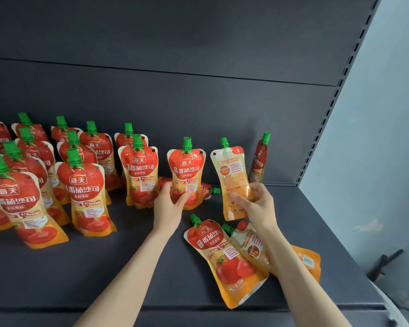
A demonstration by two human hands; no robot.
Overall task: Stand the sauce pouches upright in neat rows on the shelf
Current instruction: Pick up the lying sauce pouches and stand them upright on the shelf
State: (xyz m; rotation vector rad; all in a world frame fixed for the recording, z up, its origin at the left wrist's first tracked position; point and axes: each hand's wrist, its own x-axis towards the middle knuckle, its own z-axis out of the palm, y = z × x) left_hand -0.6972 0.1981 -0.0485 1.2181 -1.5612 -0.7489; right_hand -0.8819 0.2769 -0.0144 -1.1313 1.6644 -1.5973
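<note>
Left hand: grips upright front-facing pouch, mid-shelf.
Right hand: holds back-facing pouch upright, just right.
Flat pouches: lying near, beneath right forearm.
Rows: standing left on shelf.

1. Dark grey shelf with back panel; slotted upright at right.
2. Standing tomato sauce pouches, green caps, in rows at left.
3. Left hand grips the lower part of the upright front-facing pouch.
4. Right hand grips the upright back-facing pouch.
5. Edge-on pouch, standing near the back panel.
6. Two overlapping flat pouches at front right.
7. Fallen pouch lying behind the held ones.
</note>
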